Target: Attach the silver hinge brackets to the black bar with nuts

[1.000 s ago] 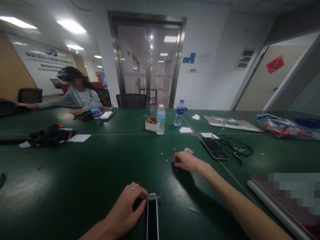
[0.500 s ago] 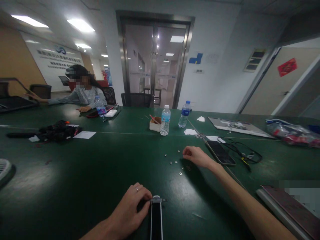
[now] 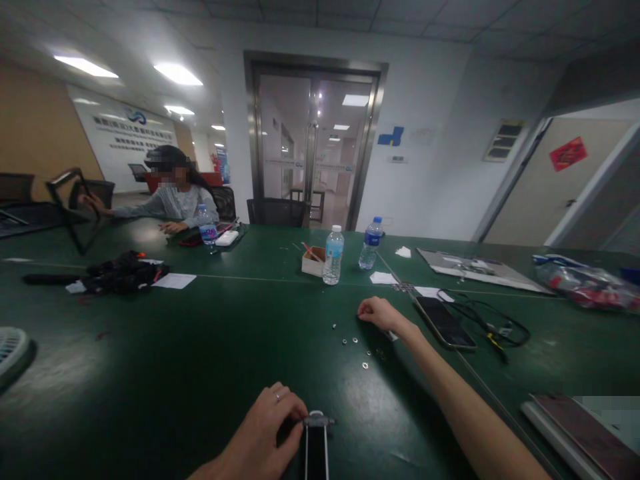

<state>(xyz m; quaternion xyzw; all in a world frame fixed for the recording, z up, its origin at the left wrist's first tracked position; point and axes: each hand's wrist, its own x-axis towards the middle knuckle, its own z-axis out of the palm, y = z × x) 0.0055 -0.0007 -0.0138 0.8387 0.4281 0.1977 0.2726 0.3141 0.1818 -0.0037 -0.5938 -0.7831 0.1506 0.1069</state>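
My left hand (image 3: 267, 427), wearing a ring, is closed in a pinch on one end of a small grey metal rod (image 3: 320, 421). The rod lies crosswise over the top end of a narrow black device with a white rim (image 3: 317, 453), at the bottom of the view. Farther out, my right hand (image 3: 379, 313) has its fingertips pressed together low over the table; whatever is between them is hidden. Several small metal nuts (image 3: 355, 340) and a larger ring-shaped washer (image 3: 365, 365) are scattered just nearer than this hand.
On the green table (image 3: 200, 360) stand two water bottles (image 3: 333, 257) (image 3: 371, 243) and a small open box (image 3: 313, 261). A phone (image 3: 445, 323) and black cables (image 3: 483, 313) lie right of my right arm. A co-worker (image 3: 175, 193) sits far left, a hand at a dark frame (image 3: 75, 207).
My right hand has shifted slightly left, and its fingertips now cover the spot where a nut lay. My left hand keeps its pinch. The co-worker's dark frame stands more upright. The view has tilted up.
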